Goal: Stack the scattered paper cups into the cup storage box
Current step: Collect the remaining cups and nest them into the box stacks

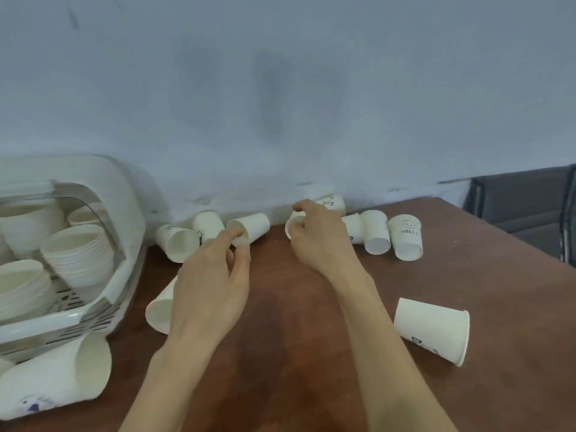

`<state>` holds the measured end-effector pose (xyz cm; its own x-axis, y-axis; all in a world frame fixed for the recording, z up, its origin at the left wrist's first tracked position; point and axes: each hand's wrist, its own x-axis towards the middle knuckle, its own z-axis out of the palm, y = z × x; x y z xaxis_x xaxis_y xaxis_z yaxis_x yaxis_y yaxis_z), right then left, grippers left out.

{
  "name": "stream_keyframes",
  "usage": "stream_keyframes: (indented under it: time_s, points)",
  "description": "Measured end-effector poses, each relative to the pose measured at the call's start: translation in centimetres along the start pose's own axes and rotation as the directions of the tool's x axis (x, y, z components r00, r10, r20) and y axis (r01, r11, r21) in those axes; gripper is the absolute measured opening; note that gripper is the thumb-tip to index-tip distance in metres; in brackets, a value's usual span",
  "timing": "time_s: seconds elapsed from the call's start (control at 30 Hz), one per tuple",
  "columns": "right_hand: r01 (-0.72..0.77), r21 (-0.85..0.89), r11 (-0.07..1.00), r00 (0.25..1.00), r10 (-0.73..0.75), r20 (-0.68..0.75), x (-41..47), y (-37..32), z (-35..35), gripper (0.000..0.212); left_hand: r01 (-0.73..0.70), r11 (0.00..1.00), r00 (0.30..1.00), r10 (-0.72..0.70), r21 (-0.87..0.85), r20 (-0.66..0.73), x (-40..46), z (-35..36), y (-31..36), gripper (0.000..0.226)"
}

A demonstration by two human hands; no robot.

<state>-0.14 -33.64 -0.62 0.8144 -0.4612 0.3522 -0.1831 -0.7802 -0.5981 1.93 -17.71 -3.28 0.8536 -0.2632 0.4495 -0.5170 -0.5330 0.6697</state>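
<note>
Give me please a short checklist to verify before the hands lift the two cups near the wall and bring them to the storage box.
1. Left hand holds its cup: ok, finger and thumb pinch the rim of the cup lying on its side.
2. Right hand holds its cup: ok, fingers curl round the rim; most of the cup is hidden.
3. Storage box is open: ok, stacks of cups show inside.
4. Room in the box for more cups: cannot tell, only part of the inside shows.
5. Way to the box is free: not ok, cups lie on the table between the left hand and the box.
</note>
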Motion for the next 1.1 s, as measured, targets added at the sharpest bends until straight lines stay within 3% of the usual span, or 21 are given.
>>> stream_keyframes:
  time_s: [0.17, 0.33, 0.53, 1.1]
  points:
    - [-0.188, 0.016, 0.982, 0.981, 0.188, -0.043, 1.9, 4.4, -0.3, 0.037, 0.047, 0.998, 0.998, -0.045, -0.046, 0.050, 1.5, 3.6, 1.3, 0.031]
    - [-0.412, 0.000, 0.911, 0.906, 0.410, -0.103, 3.8, 8.3, 0.4, 0.018, 0.062, 0.998, 0.991, -0.059, -0.025, 0.121, 2.4, 6.1, 1.6, 0.033]
    - [-0.550, -0.031, 0.834, 0.829, 0.542, -0.136, 6.9, 11.5, 1.8, 0.035, 0.043, 0.999, 0.989, -0.047, 0.027, 0.142, 2.3, 6.6, 0.6, 0.032]
    - [-0.481, -0.059, 0.875, 0.865, 0.462, -0.195, 7.4, 10.8, 3.7, 0.022, 0.105, 0.992, 0.976, -0.116, 0.069, 0.182, 2.4, 6.9, -0.1, 0.032]
